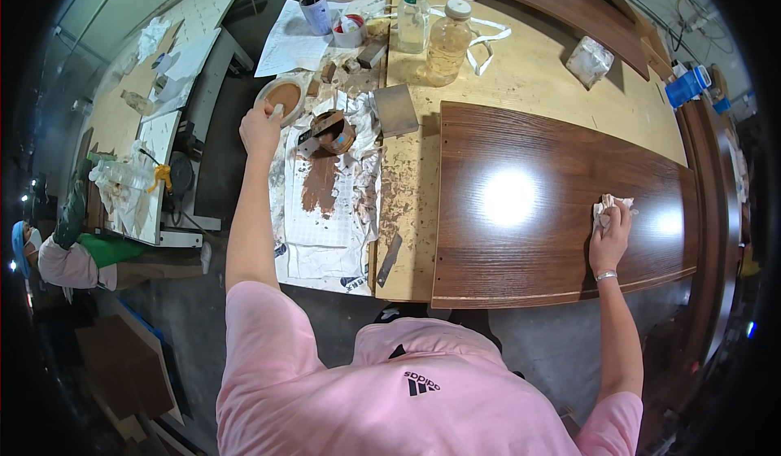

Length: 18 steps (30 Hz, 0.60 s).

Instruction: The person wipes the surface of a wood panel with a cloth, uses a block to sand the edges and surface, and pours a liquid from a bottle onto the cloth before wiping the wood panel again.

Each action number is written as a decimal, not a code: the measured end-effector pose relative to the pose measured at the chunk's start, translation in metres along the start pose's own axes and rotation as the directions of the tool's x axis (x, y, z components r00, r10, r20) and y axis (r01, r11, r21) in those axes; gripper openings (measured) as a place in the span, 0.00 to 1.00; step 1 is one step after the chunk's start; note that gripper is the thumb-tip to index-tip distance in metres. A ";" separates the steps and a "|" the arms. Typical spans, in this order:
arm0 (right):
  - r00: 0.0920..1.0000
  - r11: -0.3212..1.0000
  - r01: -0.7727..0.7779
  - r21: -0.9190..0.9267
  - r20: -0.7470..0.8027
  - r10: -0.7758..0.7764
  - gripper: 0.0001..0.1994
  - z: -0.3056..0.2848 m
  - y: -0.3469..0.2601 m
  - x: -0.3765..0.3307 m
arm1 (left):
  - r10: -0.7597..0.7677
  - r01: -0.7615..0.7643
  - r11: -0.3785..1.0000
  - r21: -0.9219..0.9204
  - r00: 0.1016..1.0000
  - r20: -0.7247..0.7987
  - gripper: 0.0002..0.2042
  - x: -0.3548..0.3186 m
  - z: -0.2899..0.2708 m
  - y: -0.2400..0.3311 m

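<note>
A dark brown wood-grain panel [521, 253] lies flat on the right part of the table. On its right half my right hand [610, 236] presses a crumpled whitish cloth [604, 207], fingers closed over it. My left hand [260, 133] is at the near rim of a round tub [283, 92] of brown paste, its fingers closed; a small whitish bit shows at the fingertips, too small to name. Close by, an open can [337, 140] smeared with brown stands on stained papers, a putty knife [311, 140] lying across its top.
Two clear bottles with white caps [446, 45] stand behind the panel. A square scraper plate [396, 110] and a narrow blade [390, 259] lie left of it. A wrapped block [590, 61] sits at the back right. Another person [77, 257] is at the far left bench.
</note>
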State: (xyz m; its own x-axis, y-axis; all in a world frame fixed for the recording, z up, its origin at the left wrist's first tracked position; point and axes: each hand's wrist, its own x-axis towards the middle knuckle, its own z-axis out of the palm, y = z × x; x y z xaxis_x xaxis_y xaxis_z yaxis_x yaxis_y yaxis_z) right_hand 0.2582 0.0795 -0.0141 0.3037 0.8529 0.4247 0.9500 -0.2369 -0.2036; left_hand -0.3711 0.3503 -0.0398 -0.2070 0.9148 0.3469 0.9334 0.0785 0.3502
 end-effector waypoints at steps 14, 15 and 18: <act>1.000 1.000 0.016 0.002 -0.004 -0.016 0.16 0.000 0.001 0.001 | -0.206 0.385 0.092 -0.918 0.910 0.360 0.11 -0.100 -0.047 0.038; 1.000 1.000 0.015 -0.005 -0.002 -0.015 0.16 0.000 0.002 0.001 | -0.113 0.348 0.221 -0.911 0.937 0.331 0.12 -0.115 -0.044 0.057; 1.000 1.000 0.018 0.006 -0.016 -0.018 0.16 0.002 0.004 0.001 | 0.147 0.085 0.563 -0.822 0.968 0.202 0.13 -0.156 -0.036 0.123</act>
State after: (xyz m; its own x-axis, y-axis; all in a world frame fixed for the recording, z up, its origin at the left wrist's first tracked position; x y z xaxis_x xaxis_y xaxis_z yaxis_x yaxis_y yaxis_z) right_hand 0.2618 0.0807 -0.0163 0.2877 0.8495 0.4422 0.9548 -0.2185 -0.2015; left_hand -0.2349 0.2025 -0.0198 -0.0038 0.9772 0.2121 0.2666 -0.2035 0.9421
